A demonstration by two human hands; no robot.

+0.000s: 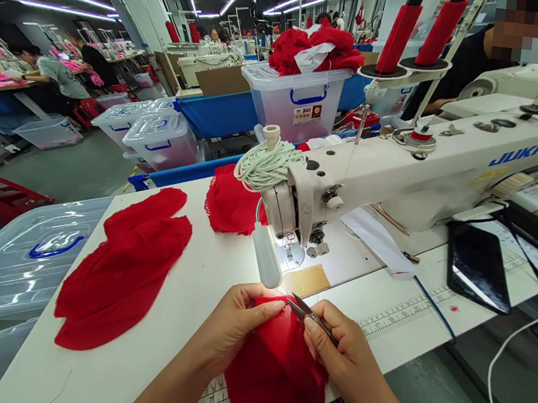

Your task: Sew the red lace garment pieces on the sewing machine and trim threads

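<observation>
My left hand [242, 317] pinches the top edge of a red fabric piece [275, 369], which hangs over the table's front edge. In my right hand [335, 343] is a pair of thread snips [312, 316], its dark blades pointing left at the cloth close to my left thumb. Just beyond my hands stands the white sewing machine [398, 157], with a lit lamp [267, 256] beside its needle area. More red fabric [131, 270] lies on the table to the left, and another red piece [233, 201] is behind the machine head.
A phone [478, 265] and a white paper strip [377, 242] lie at the right. Red thread cones [399, 36] stand above the machine. Lidded plastic boxes [161, 132] are beyond the table; another box lid [23, 252] is at the left. A co-worker [476, 63] sits at the upper right.
</observation>
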